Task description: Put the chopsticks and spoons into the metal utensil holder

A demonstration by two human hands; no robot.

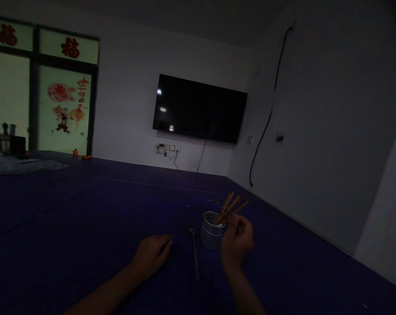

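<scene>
A grey metal utensil holder [211, 236] stands upright on the purple-blue surface, with several wooden chopsticks [232, 204] leaning right out of it. My right hand [237, 238] is at the holder's right rim, its fingers pinched together. A slim metal utensil [215, 201] runs from these fingertips across the chopsticks, head pointing left; whether it is a spoon or a fork is too dark to tell. On the surface left of the holder lies a long-handled spoon [194, 251]. My left hand [153, 254] rests left of that spoon, empty, fingers stretched forward.
The wide purple-blue surface [112, 205] reaches back to the walls. Crumpled clear plastic [23, 164] and a dark box-like object [15, 144] are at the far left. Small orange items [85, 157] sit by the glass door. A television [199, 108] hangs on the back wall.
</scene>
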